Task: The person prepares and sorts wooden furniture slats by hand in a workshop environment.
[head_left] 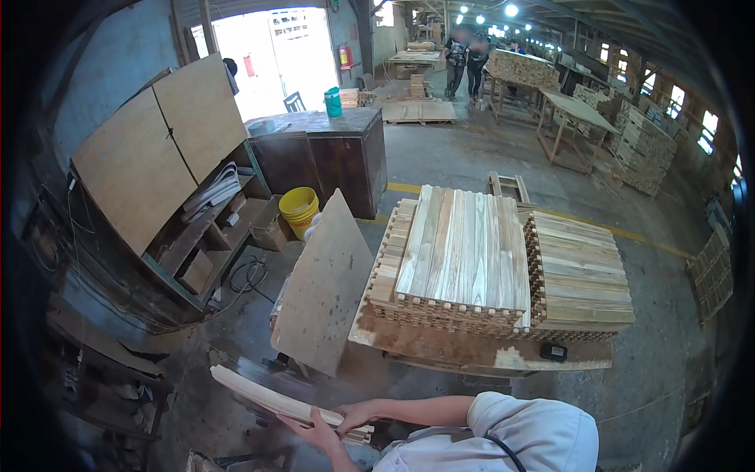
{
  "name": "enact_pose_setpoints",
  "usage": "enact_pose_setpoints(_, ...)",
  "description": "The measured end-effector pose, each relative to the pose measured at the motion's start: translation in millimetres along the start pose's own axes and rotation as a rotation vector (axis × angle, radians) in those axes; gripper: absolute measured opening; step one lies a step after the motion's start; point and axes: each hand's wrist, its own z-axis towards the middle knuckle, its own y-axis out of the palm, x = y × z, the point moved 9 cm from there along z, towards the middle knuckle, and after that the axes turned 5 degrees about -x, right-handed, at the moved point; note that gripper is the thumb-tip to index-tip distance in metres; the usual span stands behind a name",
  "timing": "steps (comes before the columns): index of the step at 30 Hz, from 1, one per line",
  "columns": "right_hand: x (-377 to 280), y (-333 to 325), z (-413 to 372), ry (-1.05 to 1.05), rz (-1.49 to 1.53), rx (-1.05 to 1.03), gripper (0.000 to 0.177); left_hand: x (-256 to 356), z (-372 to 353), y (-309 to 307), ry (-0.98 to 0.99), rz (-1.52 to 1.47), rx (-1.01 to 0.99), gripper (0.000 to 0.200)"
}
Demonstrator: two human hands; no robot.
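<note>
A small bundle of long pale wooden slats (267, 397) slants across the lower left of the view. My left hand (316, 433) is wrapped round the slats near their lower right end, with the thumb over the top. My right hand (359, 414) grips the same slats just beside it, close to their ends. Beneath the far end of the bundle, a grey machine surface (275, 381) is partly blurred. An upright, stained wooden board (330, 291) stands beyond the slats.
Stacked ribbed wooden panels (472, 252) rest on a worktable (440, 342) with a small black device (553, 352). A yellow bucket (299, 211) stands near a dark cabinet (334, 161) and shelving (212, 236). Two people (465, 63) stand at the back, near other tables.
</note>
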Motion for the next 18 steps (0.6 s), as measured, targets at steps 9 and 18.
enact_pose_setpoints(9, 24.2, -5.5, 14.3, 0.042, 0.264, -0.041, 0.068, 24.7, 1.1, 10.1, -0.179, 0.59, -0.085, 0.095)
enact_pose_setpoints(18, 23.3, -4.4, 17.6, 0.131, 0.458, -0.182, 0.04, 21.5, 38.0, 3.1, 0.129, 0.726, -0.1, 0.098)
